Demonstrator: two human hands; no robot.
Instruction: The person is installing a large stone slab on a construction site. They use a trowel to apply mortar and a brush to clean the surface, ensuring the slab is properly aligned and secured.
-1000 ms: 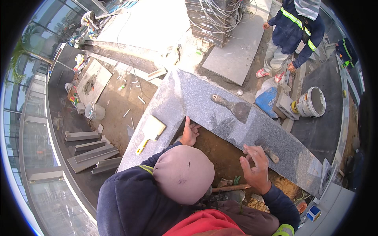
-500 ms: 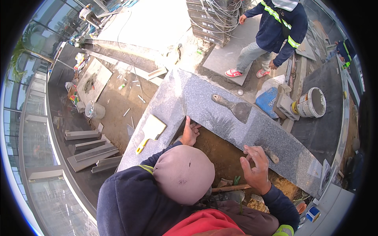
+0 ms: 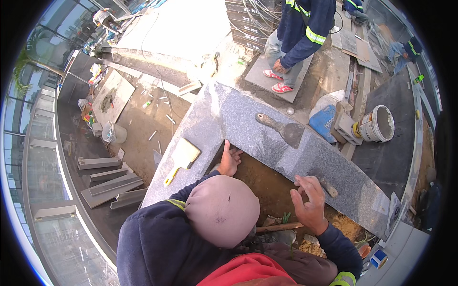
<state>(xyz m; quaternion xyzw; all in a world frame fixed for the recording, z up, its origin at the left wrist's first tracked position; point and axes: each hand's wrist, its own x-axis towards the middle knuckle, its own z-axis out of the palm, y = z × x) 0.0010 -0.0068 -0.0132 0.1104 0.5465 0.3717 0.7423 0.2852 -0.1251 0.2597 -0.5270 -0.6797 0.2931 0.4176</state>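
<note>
My left hand (image 3: 230,160) is at the inner corner of the speckled grey granite slabs (image 3: 248,107). Its thumb points up against the corner and its fingers are apart from the thumb, partly in shadow by the slab edge. My right hand (image 3: 310,202) is raised over the slab's inner edge, fingers bent, thumb spread, nothing in it. Beside it lies a tool with a worn handle (image 3: 329,188), its other end unclear. A wide putty knife (image 3: 288,133) rests on the slab's upper part. On the left slab lies a flat brush (image 3: 183,158) with a yellow-and-white handle.
Brown soil (image 3: 265,181) fills the gap inside the slabs. A co-worker (image 3: 298,43) stands on a board beyond, near stacked dark weights (image 3: 248,24). A white bucket (image 3: 374,125) lies tipped at right beside a blue-and-white sack (image 3: 327,117). Metal channels (image 3: 112,186) lie at left.
The co-worker has shifted left on the board, and another person shows at the upper right. Both my hands stay in nearly the same place.
</note>
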